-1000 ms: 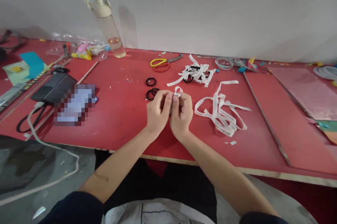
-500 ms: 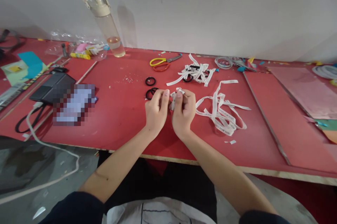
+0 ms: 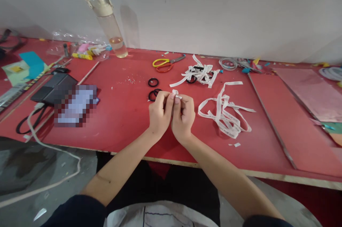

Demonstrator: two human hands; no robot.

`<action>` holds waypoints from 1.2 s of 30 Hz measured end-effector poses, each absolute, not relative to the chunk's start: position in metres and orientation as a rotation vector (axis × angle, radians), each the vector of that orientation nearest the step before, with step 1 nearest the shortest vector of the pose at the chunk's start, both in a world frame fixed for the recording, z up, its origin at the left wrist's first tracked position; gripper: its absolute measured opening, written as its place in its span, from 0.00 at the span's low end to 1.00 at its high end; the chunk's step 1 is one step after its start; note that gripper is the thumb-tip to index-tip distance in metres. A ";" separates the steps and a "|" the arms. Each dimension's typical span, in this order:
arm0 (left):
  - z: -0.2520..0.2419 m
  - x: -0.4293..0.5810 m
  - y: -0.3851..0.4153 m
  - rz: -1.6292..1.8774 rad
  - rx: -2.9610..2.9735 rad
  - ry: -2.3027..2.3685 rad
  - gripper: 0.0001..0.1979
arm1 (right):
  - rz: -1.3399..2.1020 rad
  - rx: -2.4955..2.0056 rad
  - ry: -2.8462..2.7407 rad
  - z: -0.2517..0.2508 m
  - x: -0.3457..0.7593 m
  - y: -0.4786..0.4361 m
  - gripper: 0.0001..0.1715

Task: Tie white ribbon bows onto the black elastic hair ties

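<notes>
Just one camera here, head-worn, looking forward and down, fairly close above the left hand (image 3: 160, 111) and right hand (image 3: 184, 117), the wall (image 3: 213, 13) at twelve o'clock, the lap (image 3: 187, 184) at six.

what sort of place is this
Probably a craft workspace: printed white ribbon lies loose on a red tabletop, near yellow-and-red-handled scissors and black rings.

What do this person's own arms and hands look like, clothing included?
The left hand and right hand are ungloved, with no watch or bracelet visible. Both forearms are bare; the dark left sleeve and dark right sleeve end near the elbows.
</notes>
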State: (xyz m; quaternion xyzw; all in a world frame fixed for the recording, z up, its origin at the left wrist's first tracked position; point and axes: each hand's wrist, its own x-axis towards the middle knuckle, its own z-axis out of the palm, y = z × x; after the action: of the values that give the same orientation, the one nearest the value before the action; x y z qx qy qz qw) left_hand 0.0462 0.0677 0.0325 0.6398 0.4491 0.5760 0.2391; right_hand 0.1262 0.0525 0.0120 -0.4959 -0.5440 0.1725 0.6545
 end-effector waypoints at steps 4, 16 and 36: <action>0.031 0.045 0.072 1.532 1.650 1.096 0.13 | 0.473 -1.063 -1.222 0.015 0.128 0.054 0.08; 0.032 0.050 0.072 1.541 1.385 1.079 0.20 | 0.692 -1.055 -1.067 0.021 0.125 0.054 0.13; 0.059 0.015 0.103 1.303 1.529 1.110 0.16 | 0.806 -1.056 -0.860 0.024 0.131 0.064 0.16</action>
State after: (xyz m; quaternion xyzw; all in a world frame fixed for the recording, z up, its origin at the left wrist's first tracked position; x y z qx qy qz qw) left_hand 0.0147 0.1030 0.0588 0.6073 0.4411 0.5178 0.4106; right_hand 0.1308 0.0641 0.0235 -0.4747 -0.3867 0.3620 0.7029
